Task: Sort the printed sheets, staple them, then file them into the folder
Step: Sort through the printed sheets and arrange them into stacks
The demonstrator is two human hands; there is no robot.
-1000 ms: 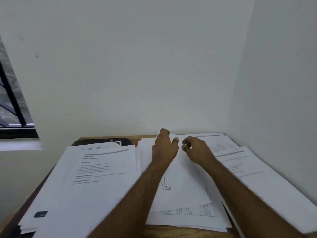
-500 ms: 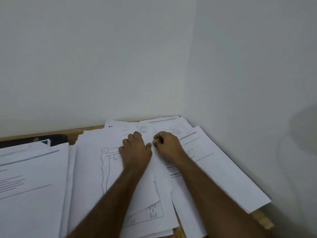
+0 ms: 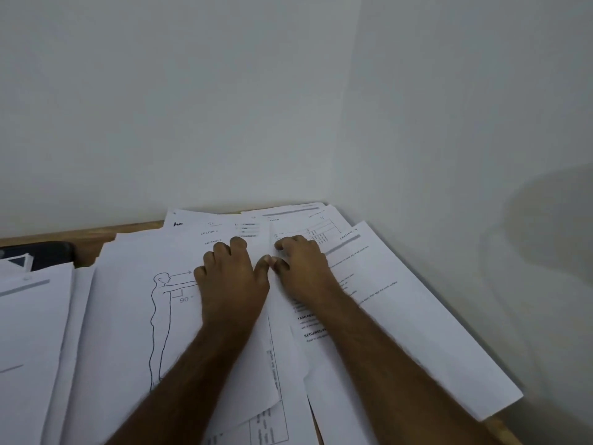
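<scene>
While our left hand [image 3: 232, 284] presses flat on the figure-drawing sheet [image 3: 128, 316], fingers relaxed; our right hand [image 3: 303, 271] pinches a sheet edge [image 3: 272, 303]. Printed sheets [image 3: 401, 300] overlap across the wooden desk [image 3: 96, 232].

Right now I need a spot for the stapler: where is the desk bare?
Little is bare: a wood strip along the back wall, between the dark object and the sheets. Elsewhere paper crowds it, both hands on the pile.

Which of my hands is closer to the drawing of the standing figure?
Left. The left hand rests on the figure drawing, covering its outstretched arm. The right hand lies beside it on the text sheet, farther right.
</scene>
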